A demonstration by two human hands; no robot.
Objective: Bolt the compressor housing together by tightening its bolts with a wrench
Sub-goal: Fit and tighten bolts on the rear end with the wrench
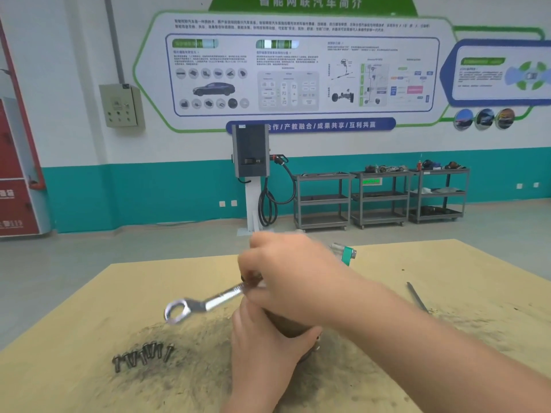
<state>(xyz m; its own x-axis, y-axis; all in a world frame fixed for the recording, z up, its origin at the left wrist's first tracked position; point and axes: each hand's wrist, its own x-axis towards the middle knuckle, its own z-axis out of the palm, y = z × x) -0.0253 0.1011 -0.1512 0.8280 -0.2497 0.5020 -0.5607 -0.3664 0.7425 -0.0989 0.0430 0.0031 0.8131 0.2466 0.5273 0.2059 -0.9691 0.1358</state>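
Two hands [286, 296], compressor housing [286, 326] between

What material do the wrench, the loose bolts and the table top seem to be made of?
Wrench: probably polished or chromed steel, since it is bright silver with sharp highlights.
Bolts: likely dark, dull steel; they look grey-black without shine, perhaps coated or oily.
Table top: seems to be matte board, maybe fibreboard or cardboard; it is flat, pale yellow-tan and carries dark smudges. The picture cannot confirm which.

Automotive training workshop: car-technology wall poster [301, 67], charging station [252, 162], grey parts trolleys [380, 198].
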